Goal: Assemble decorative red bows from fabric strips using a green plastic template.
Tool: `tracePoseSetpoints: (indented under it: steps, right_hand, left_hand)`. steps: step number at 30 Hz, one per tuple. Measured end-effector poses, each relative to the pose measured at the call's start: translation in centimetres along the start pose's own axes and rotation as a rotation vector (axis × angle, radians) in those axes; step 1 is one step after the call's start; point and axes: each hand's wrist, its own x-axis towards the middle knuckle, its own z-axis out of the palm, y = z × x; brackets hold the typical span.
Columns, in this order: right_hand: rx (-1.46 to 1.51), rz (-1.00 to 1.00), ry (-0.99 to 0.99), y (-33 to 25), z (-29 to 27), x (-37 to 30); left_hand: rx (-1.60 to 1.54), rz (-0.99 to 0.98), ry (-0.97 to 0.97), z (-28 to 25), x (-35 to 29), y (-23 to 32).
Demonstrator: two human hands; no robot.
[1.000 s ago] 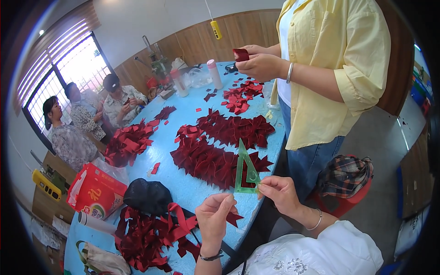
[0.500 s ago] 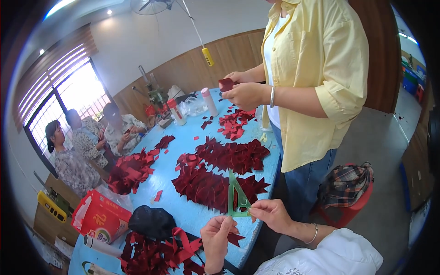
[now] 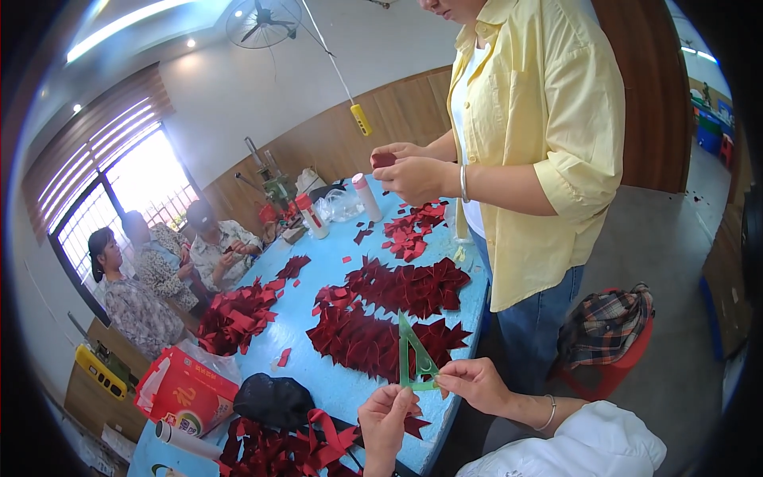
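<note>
A green see-through set square [image 3: 415,367] is held upright between my hands, over the near right side of the table. My left hand [image 3: 385,421] pinches its lower left corner between thumb and fingers. A dark red ribbon piece with a pointed end [image 3: 416,427] shows beside those fingers; whether they hold it too I cannot tell. My right hand [image 3: 479,385] is closed on the other lower corner. Behind the set square lie rows of folded dark red ribbon pieces [image 3: 350,342]. Loose dark red ribbons [image 3: 270,449] are heaped left of my left hand.
Across the blue table [image 3: 302,342] stand bottles [image 3: 311,216], a red bag [image 3: 184,391] and a black cap [image 3: 274,400]. A co-worker in a yellow shirt [image 3: 540,159] handles a red piece. Several people [image 3: 159,262] work at the far left. A red stool [image 3: 612,370] stands at right.
The view has tilted up slightly, so the scene sits lower. My hands keep the same hold on the set square. The co-worker's fingers have closed further round the red piece.
</note>
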Motion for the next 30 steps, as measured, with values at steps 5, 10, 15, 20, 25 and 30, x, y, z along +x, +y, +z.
tracePoseSetpoints:
  steps: [5, 10, 15, 20, 25, 30]
  right_hand:
    - [-0.010, -0.027, 0.003, 0.1, -0.2, 0.0]
    - [-0.011, -0.053, 0.021, 0.4, -0.3, -0.1]
    - [0.080, 0.018, 0.002, 0.7, -0.4, -0.2]
    - [0.110, 0.032, -0.066, 1.3, -0.3, -0.4]
    - [0.170, 0.070, -0.028, 1.8, -0.8, -0.1]
    - [0.138, 0.070, -0.004, 1.9, -0.9, 0.0]
  left_hand:
    - [0.012, 0.007, -0.019, 0.1, -0.2, 0.1]
    - [0.050, 0.055, 0.034, 0.6, -0.1, -0.2]
    - [0.052, 0.076, 0.049, 0.7, -0.1, -0.4]
    - [0.057, 0.077, 0.055, 0.4, 0.0, -0.6]
    - [0.069, 0.021, 0.008, 0.1, 0.3, -1.0]
    - [0.137, 0.017, 0.008, 0.3, 0.4, -1.0]
